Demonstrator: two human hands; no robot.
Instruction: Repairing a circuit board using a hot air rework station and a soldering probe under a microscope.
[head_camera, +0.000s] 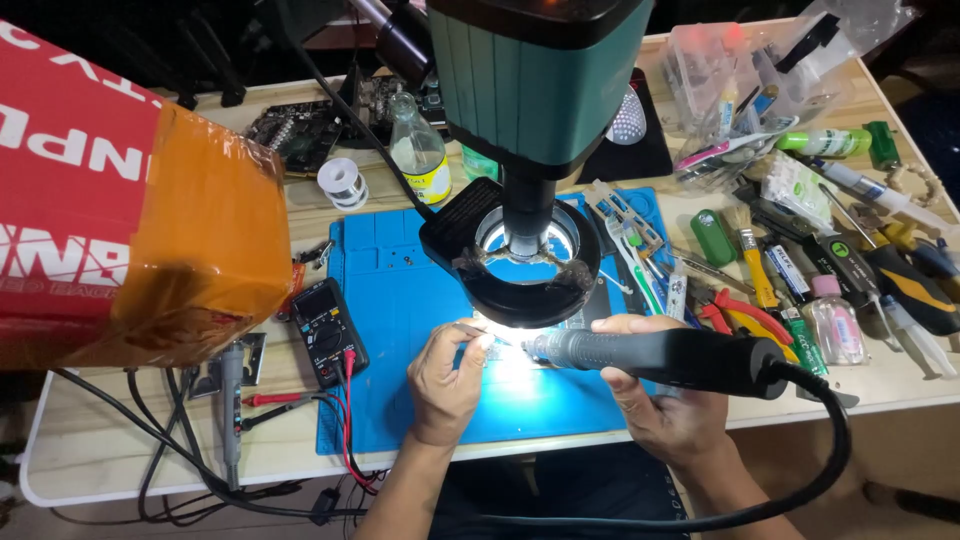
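Wooden workbench (900, 385), cluttered; big red-and-orange taped box (130, 210) fills the left side, green microscope head (535, 80) with black ring light (530, 265) hangs over a blue silicone work mat (385, 300). Right hand (665, 400) wrapped fully around a black hot-air handpiece (680, 357), long axis running left-right, nozzle pointing left, thick cable looping off right and down. Left hand (445, 375) pinched shut on thin tweezers (470, 328), tips aimed right. Work piece (505, 368) lies on the mat between the two hands, under the ring light, washed out by glare so can't tell what kind. Left hand is nearer, nozzle tip just beside it. Black multimeter (328, 330) with red leads left of the left hand, near. Tool pile (800, 270) crowds the right. Open mat below-left; front table edge close behind the wrists.
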